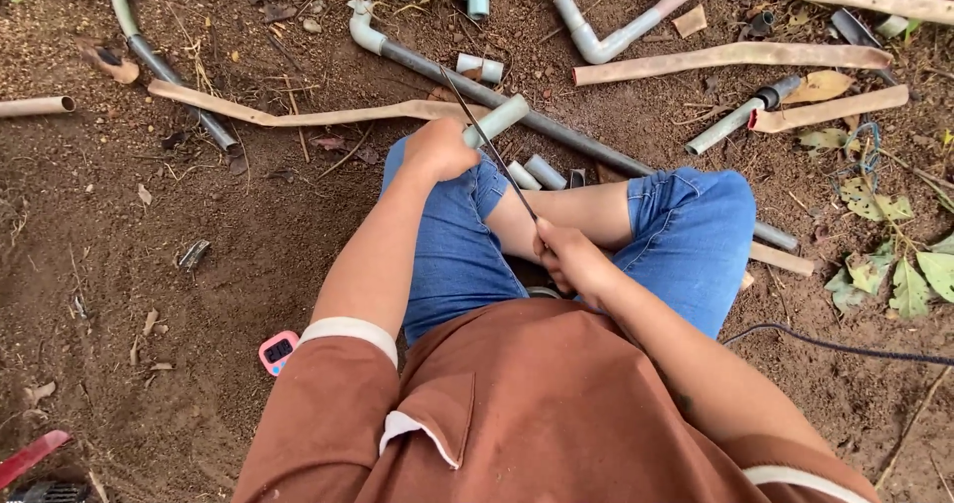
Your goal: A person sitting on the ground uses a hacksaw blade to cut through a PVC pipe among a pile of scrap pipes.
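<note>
Seated cross-legged on bare brown soil, in blue jeans and a rust-brown shirt. Left hand (438, 149) stretched forward over the knee, fingers wrapped tight around a short pale-green pipe piece (497, 120) jutting up to the right. Right hand (571, 256) drawn in near the lap, fingers closed on the near end of a thin dark saw blade (492, 145), slanting up-left across the pipe piece. Beyond the knees, a long grey pipe (556, 130) with an elbow joint, lying diagonally. Flat tan strips (730, 58) and cut pipe offcuts (480, 67) scattered behind. Small pink device (277, 351) with a dark screen on the soil beside the left elbow; black cable (845, 347) at right.
</note>
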